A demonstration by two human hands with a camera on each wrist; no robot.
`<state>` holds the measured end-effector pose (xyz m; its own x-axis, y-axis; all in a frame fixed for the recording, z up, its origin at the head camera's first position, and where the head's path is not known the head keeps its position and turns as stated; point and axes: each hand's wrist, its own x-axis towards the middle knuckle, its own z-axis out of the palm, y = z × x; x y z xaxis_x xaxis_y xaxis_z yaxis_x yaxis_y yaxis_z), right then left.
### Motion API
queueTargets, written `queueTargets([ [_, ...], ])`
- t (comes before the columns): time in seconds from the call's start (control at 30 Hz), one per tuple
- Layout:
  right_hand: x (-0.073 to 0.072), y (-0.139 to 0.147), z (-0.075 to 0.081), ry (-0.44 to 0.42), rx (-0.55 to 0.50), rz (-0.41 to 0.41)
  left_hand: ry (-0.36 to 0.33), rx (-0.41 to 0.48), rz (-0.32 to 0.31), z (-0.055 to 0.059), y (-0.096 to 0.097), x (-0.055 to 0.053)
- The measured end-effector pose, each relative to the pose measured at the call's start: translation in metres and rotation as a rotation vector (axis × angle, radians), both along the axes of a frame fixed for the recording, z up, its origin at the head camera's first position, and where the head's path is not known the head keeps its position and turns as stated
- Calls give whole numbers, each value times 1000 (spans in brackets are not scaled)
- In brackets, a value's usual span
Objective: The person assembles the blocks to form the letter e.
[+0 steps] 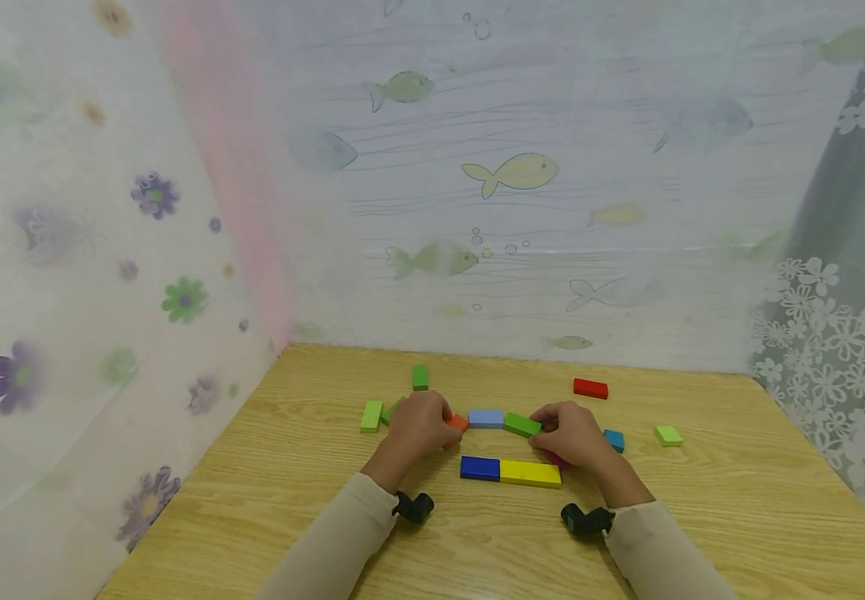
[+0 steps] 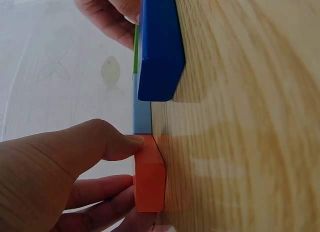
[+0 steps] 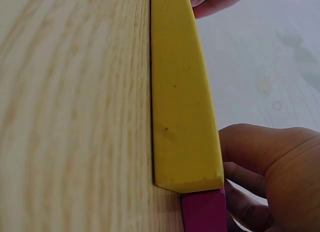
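Note:
My left hand (image 1: 421, 429) pinches an orange block (image 2: 150, 187) between thumb and fingers, its end meeting a light blue block (image 1: 486, 418). On the other side of the light blue one, a green block (image 1: 522, 425) continues the row at a slight angle. My right hand (image 1: 571, 433) has its thumb and fingertips on the green block's right end, pinching it. A magenta block (image 3: 205, 212) lies partly hidden beneath that hand. Nearer me, a dark blue block (image 1: 480, 468) and a longer yellow block (image 1: 530, 473) lie end to end.
Behind my left hand are a green block (image 1: 420, 377), another half-hidden green block (image 1: 393, 410) and a lime block (image 1: 371, 416). To the right lie a red block (image 1: 590, 388), a teal block (image 1: 614, 440) and a lime piece (image 1: 668, 436). Printed curtains border the wooden table (image 1: 740, 517).

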<state>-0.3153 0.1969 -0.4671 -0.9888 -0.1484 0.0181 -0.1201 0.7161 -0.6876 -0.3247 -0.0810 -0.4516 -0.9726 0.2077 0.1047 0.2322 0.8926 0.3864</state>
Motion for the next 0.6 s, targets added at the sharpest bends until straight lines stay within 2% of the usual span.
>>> queueTargets([
  [0.6,2,-1,0,-12,-11,-10,-6,-5,-1,0,-1,-1],
])
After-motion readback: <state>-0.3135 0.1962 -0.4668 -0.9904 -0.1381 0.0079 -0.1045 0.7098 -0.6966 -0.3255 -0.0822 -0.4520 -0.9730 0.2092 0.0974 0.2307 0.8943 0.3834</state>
